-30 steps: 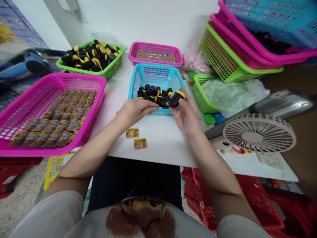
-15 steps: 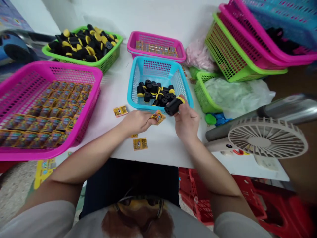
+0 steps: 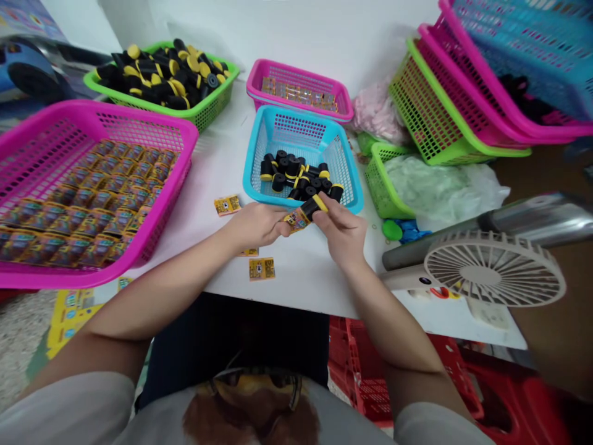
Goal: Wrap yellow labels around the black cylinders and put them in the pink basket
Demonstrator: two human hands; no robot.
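My left hand [image 3: 257, 225] pinches a small yellow sticker label [image 3: 296, 219] just in front of the blue basket [image 3: 278, 130]. My right hand [image 3: 340, 230] grips a black cylinder with a yellow cap [image 3: 314, 204], and its end meets the label. Both hands hover over the white table [image 3: 217, 167] near its front edge. The blue basket holds several more black and yellow cylinders [image 3: 296, 173]. Loose yellow labels [image 3: 262, 269] lie on the table by my left wrist, with another label [image 3: 227, 205] further left.
A large pink basket [image 3: 28, 272] of packaged items sits at left. A green basket [image 3: 204, 108] of black and yellow cylinders and a small pink basket [image 3: 296, 77] stand behind. Stacked baskets [image 3: 440, 117] and a white fan [image 3: 493, 269] occupy the right side.
My left hand picked up a yellow label from the table. My right hand brought the black cylinder down and left until it met the label.
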